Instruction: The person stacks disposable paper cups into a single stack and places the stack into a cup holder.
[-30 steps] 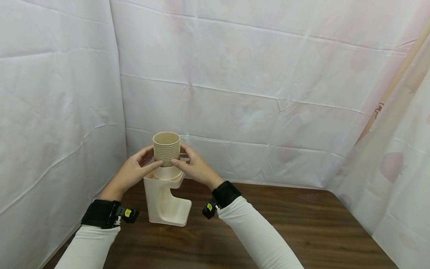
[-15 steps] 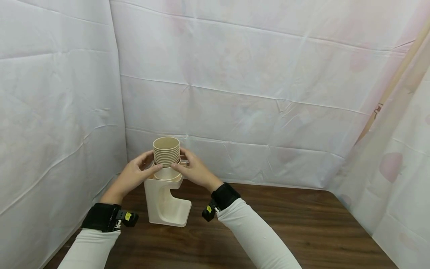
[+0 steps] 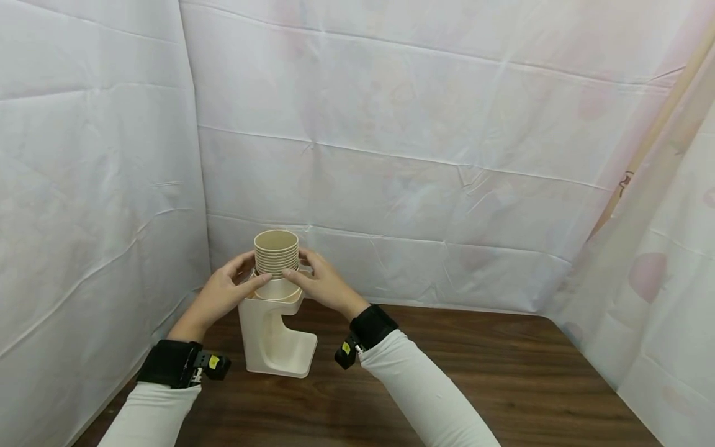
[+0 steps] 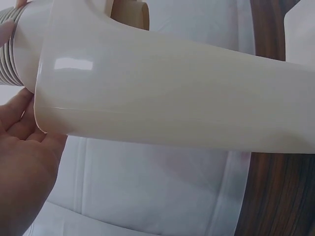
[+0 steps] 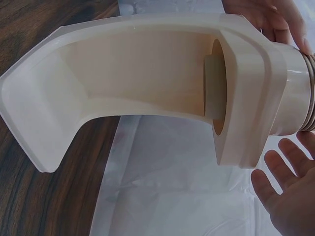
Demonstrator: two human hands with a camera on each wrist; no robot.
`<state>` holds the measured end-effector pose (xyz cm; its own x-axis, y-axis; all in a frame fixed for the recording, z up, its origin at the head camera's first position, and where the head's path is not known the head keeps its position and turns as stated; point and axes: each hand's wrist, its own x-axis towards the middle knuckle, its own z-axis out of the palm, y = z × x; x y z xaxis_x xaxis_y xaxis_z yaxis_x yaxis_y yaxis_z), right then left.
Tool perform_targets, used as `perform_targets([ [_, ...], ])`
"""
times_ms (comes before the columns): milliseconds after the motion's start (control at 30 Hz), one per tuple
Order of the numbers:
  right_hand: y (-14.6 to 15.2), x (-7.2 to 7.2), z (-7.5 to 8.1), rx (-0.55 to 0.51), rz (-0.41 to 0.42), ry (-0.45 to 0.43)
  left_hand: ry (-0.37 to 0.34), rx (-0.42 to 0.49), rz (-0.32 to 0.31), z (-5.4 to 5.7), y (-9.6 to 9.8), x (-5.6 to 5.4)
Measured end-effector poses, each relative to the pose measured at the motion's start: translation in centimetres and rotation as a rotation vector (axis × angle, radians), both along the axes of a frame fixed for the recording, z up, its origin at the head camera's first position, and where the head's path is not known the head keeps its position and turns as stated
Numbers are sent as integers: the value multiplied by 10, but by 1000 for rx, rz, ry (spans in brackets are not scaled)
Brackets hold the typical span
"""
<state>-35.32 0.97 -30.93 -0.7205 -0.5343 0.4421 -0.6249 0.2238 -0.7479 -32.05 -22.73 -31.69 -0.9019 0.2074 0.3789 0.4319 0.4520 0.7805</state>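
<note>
A stack of beige paper cups [image 3: 276, 249] stands mouth up in the round collar on top of a cream cup dispenser [image 3: 279, 347]. My left hand [image 3: 223, 288] holds the stack from the left, thumb in front and fingers reaching behind. From the other side my right hand [image 3: 324, 287] holds it too, its thumb at the front near the lower rims. Through the opening under the collar, a cup's lower end [image 5: 215, 88] shows in the right wrist view. There, several right fingers [image 5: 280, 169] lie spread beside the dispenser, off the cups.
The dispenser stands on a dark wood-grain table [image 3: 447, 372], near its back left corner. White cloth [image 3: 391, 155] hangs behind and on the left. A pale curtain with pink spots [image 3: 648, 276] hangs at the right.
The cup stack has sunk lower into the dispenser's collar, and both hands have come down a little with it. In the last half second it has barely moved.
</note>
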Motion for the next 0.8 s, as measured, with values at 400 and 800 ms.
perform_targets([
  [400,1,1,-3,75,-59,-36,9,15,-2,-1,2,-1],
  [800,1,1,-2,73,-48,-66,11,57,-24,-4,4,-1],
])
